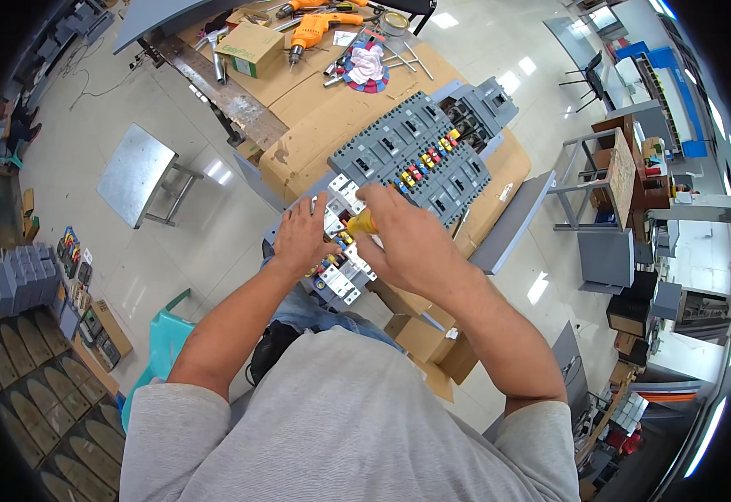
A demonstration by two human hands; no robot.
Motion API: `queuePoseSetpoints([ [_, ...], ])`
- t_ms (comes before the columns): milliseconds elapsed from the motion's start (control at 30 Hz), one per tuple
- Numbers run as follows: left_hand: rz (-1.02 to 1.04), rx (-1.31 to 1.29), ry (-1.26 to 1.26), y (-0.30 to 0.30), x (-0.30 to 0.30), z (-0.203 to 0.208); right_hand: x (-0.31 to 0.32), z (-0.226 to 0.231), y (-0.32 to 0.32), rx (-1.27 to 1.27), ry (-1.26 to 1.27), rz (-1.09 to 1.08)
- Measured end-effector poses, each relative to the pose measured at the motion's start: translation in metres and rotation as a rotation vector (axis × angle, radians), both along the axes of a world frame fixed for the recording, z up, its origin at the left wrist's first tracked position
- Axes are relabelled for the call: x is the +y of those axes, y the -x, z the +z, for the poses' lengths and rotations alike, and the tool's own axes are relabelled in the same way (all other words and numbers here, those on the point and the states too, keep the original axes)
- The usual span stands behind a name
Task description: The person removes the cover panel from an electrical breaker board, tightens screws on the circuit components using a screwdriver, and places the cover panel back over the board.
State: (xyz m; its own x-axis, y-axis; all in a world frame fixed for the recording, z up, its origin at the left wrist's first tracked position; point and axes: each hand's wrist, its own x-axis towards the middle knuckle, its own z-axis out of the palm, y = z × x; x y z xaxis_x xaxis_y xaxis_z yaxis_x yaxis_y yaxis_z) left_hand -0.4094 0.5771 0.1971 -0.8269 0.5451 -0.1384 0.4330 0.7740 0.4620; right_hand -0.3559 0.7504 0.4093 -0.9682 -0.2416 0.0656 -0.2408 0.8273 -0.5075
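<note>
A panel of dark grey moulded-case circuit breakers (422, 128) lies before me, with red, yellow and blue capped terminals (426, 159) along its middle. Small white circuit breakers (342, 283) sit at its near end. My right hand (409, 243) is closed around the yellow handle of a screwdriver (362, 222), held over the terminals between the white breakers; its tip is hard to make out. My left hand (300, 235) grips the left side of the white breaker row, thumb and fingers bent around it. What lies under its fingertips is partly hidden.
On the cardboard-covered table (299, 109) lie an orange drill (315, 32), a small box (251, 48) and a crumpled cloth (366, 64). A metal-topped stool (135, 174) stands left, a teal chair (167, 335) near my left arm. An open carton (432, 339) is below the table's right side.
</note>
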Motion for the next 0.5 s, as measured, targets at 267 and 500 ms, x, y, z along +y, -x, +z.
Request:
queuePoseSetpoints([
  [267, -0.034, 0.018, 0.017, 0.002, 0.000, 0.000, -0.010, 0.002, 0.005, -0.129, -0.226, 0.070],
  [500, -0.039, 0.062, -0.006, 0.001, -0.002, -0.018, -0.015, 0.005, 0.003, 0.086, -0.275, 0.317],
])
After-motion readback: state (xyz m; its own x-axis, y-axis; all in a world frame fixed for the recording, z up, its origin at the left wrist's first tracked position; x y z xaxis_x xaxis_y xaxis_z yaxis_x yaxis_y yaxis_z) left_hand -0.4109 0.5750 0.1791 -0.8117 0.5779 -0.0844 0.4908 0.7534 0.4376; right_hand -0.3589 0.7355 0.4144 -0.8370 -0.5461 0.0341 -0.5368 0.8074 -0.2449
